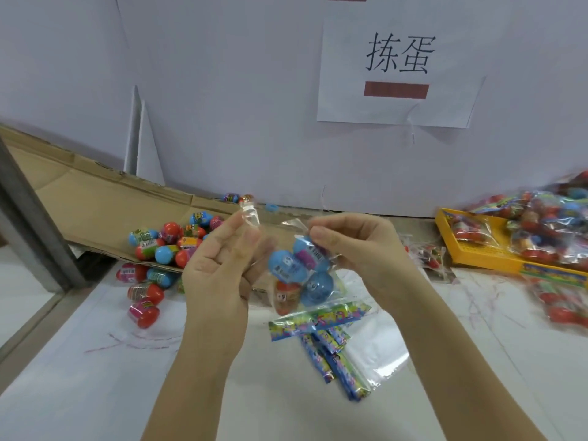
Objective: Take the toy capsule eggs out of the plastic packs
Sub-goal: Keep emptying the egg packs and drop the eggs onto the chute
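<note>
The right hand (pixel 353 246) is held above the table with its fingers curled. Its thumb and forefinger are pinched on the upper edge of a clear plastic pack (pixel 304 278), which is hung from that pinch, clear of the table surface. The left hand (pixel 219 265) is held just beside the pack, palm toward the camera and fingers loosely bent. A strip of clear film (pixel 249 214) is pinched at its fingertips. Whether this strip is joined to the pack or torn free cannot be told, as that area is blurred.

Four capsule eggs (pixel 281 264) are seen inside the pack: three blue, and one red-orange at the bottom. A multicoloured header card (pixel 318 316) is noted at the pack's lower end.

Below the hands, empty packs (pixel 378 351) with similar printed headers are laid flat on the white table (pixel 79 393). To the left, loose eggs (pixel 165 246) in red, blue and pink are heaped on and beside a flattened cardboard sheet (pixel 95 202). To the right, a yellow tray (pixel 477 256) is piled with full packs (pixel 547 224), and further packs are spilled on the table in front of it. One small pack is noted between the right wrist and the tray. A paper sign (pixel 397 106), printed with two characters and a red bar, is fixed to the white wall (pixel 222 90) behind.
</note>
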